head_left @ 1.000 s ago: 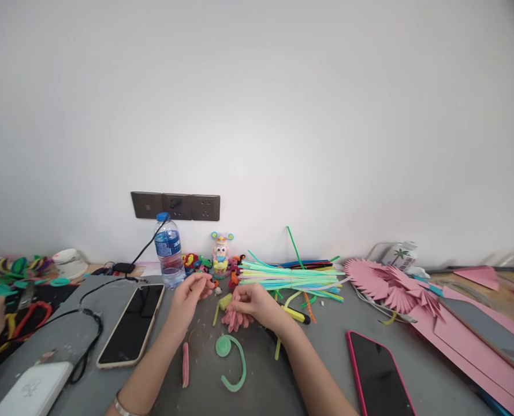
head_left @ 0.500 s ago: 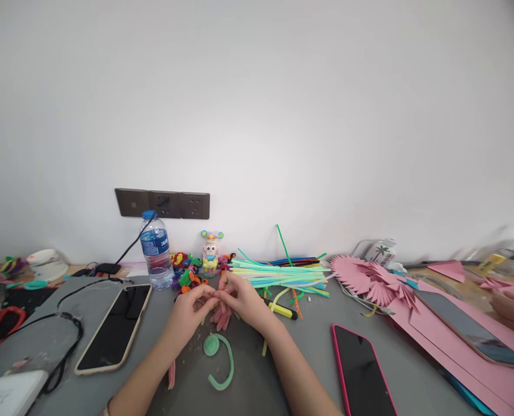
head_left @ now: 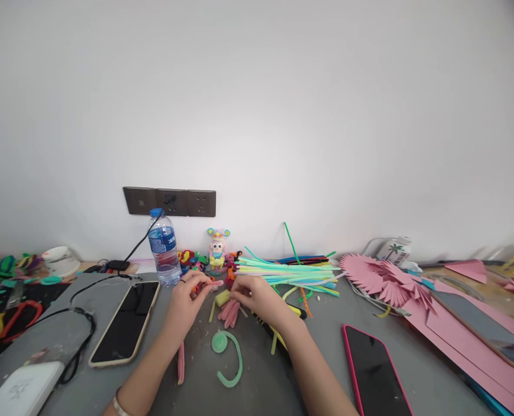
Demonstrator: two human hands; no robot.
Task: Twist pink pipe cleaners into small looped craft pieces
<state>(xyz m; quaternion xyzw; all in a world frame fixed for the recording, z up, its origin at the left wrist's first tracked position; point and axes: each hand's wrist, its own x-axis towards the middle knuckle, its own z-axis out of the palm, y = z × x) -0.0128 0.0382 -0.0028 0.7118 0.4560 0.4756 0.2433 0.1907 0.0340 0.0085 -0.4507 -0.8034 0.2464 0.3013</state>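
Note:
My left hand (head_left: 185,303) is closed in a pinch on a short pink pipe cleaner piece (head_left: 216,283), whose end sticks out to the right of the fingertips. Just across from it, my right hand (head_left: 263,301) has its thumb and fingers pressed together; what they hold, if anything, is hidden. Below the right fingers lies a bundle of pink pipe cleaner pieces (head_left: 228,315), beside a small yellow-green roll (head_left: 222,297). Nearer to me rests a mint green pipe cleaner (head_left: 239,361) with one end coiled into a flat disc. A pink strip (head_left: 181,364) lies by my left forearm.
Behind my hands stand a water bottle (head_left: 162,248) and a small figurine (head_left: 217,252), with a pipe cleaner pile (head_left: 291,271) to the right. Phones lie left (head_left: 127,326) and right (head_left: 376,370). Pink folded paper (head_left: 369,274) spreads along the right side.
My hands have moved apart from a shared pinch. The left now shows a pink piece; the right has drawn over the pink bundle. The view has shifted slightly left.

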